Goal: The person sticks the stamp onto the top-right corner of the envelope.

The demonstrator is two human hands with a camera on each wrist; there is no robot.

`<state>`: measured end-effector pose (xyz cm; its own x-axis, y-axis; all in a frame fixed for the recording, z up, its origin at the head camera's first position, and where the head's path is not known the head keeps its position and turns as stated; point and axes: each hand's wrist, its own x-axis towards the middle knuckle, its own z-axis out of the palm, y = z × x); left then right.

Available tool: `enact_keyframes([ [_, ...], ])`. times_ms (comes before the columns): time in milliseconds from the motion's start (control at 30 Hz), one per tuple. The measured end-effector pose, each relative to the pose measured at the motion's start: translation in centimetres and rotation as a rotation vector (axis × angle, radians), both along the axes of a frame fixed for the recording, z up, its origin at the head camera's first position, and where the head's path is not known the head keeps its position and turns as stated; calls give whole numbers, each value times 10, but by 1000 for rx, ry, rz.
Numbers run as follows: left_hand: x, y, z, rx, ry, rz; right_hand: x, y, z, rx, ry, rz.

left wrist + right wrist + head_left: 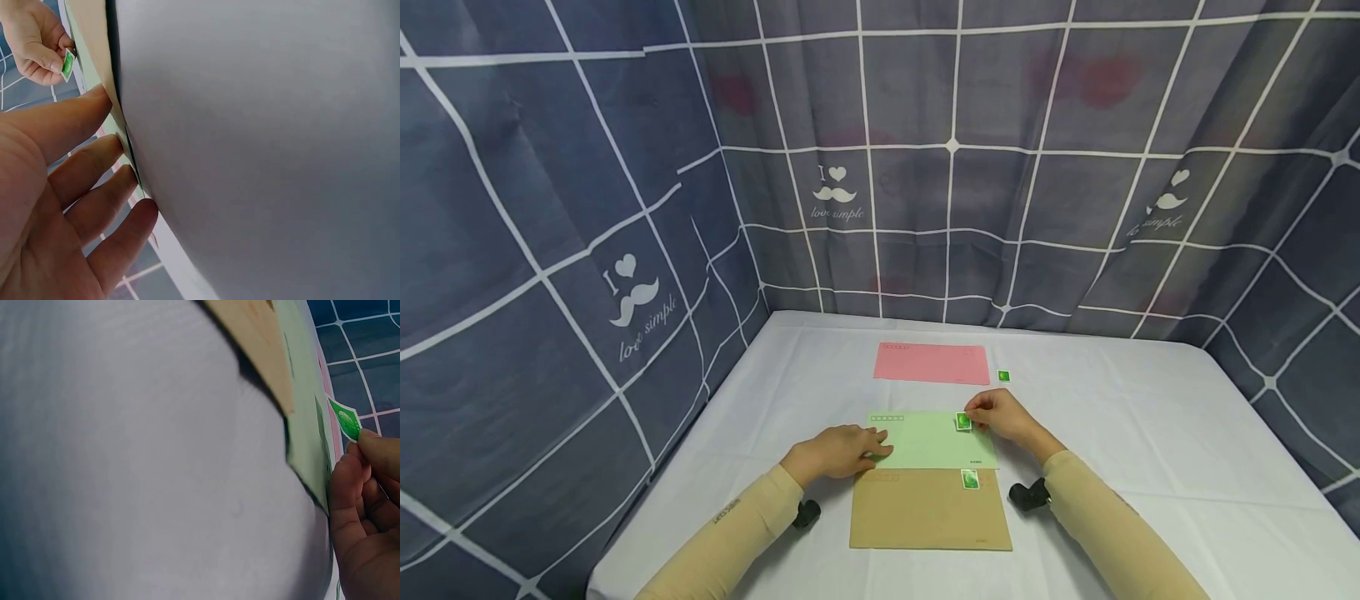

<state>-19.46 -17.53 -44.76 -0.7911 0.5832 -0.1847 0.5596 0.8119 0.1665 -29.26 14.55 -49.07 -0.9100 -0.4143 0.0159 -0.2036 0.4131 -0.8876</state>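
Observation:
A pale green envelope [917,446] lies on the white table. My left hand [842,451] rests at its left edge, fingers spread and fairly straight, fingertips pressing near the edge. Between thumb and fingertips my right hand [1002,412] pinches a small green stamp [347,419] with a white perforated border. In the head view the stamp is over the envelope's upper right corner; the right wrist view shows it tilted up from the paper. A brown envelope [928,517] lies just nearer, its top edge meeting the green one, with another green stamp [970,479] at its upper right.
Farther back lies a pink envelope [932,364], with a loose green stamp [1003,376] to its right. Dark grid-patterned curtains [910,192] hang behind and beside the table [1120,400]. Black wrist cameras show under both sleeves.

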Motion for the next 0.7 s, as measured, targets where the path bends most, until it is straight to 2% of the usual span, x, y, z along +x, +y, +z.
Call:
enact_keyframes([
  [200, 0, 0, 1, 4, 1, 3, -2, -1, -1, 11, 23, 12],
  [700, 0, 0, 0, -10, 4, -3, -2, -3, -3, 19, 3, -17],
])
